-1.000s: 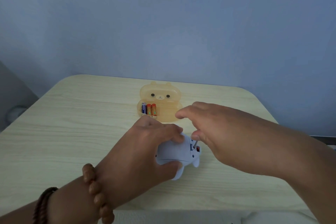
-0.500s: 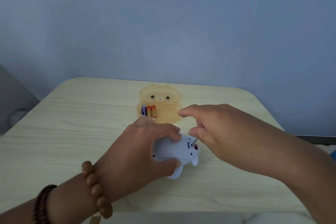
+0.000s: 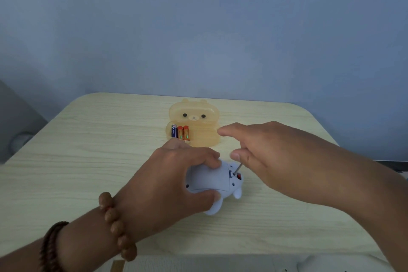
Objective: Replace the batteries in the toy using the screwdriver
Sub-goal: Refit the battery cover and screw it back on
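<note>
My left hand clamps the light, smooth, hard plastic toy by its sides while my right hand pinches the thin screwdriver, tip at its underside.

The purple battery, leftmost of three in the orange tray, carries white lettering too small to read surely.

Left half of the table: bare, you pass freely | centre: toy under both hands blocks you | upper centre: orange tray with batteries just behind | right edge: narrow bare strip.
</note>
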